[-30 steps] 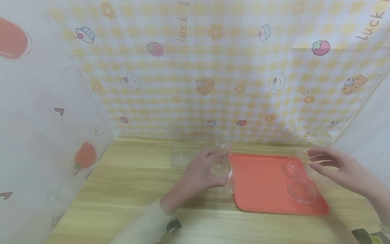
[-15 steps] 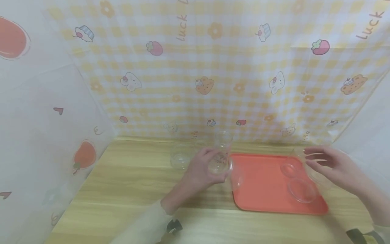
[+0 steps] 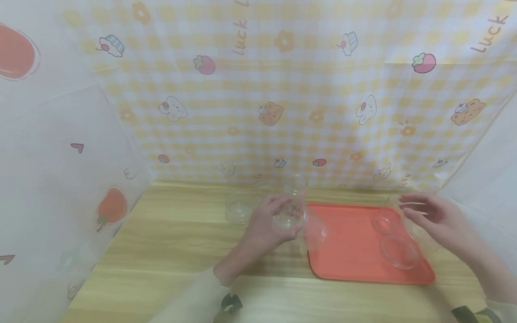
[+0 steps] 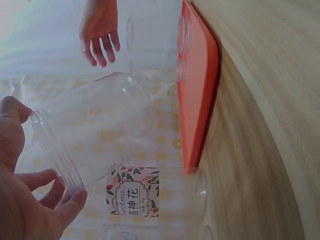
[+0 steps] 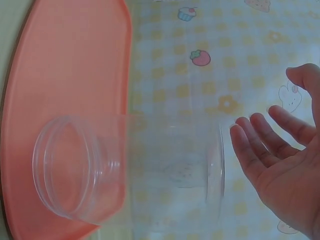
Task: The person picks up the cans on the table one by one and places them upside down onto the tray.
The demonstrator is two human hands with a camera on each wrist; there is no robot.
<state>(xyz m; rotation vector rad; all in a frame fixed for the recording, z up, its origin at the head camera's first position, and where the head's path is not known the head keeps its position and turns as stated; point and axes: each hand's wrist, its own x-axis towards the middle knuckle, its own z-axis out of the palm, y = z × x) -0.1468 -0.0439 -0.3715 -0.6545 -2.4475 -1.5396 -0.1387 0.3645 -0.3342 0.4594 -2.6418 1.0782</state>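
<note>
My left hand (image 3: 268, 224) grips a clear plastic jar (image 3: 317, 231) round its ridged mouth, thumb on one side and fingers on the other. The jar lies tilted in the air, its base over the tray's left edge. My right hand (image 3: 440, 220) holds nothing; its fingers are loosely bent, close to another clear jar (image 5: 170, 175) at the tray's right side. Two clear round lids, a larger lid (image 3: 400, 252) and a smaller lid (image 3: 383, 225), lie on the right part of the orange-red tray (image 3: 347, 264).
Behind my left hand stands a clear jar with a floral label (image 4: 132, 195). Left of it is another clear jar (image 3: 239, 211), with a further one partly hidden by the hand. A checked cloth (image 3: 242, 112) hangs along the back of the wooden table (image 3: 169, 251).
The held jar's base has swung right, further over the tray. My right hand has drifted slightly left. The lids and standing jars have stayed put.
</note>
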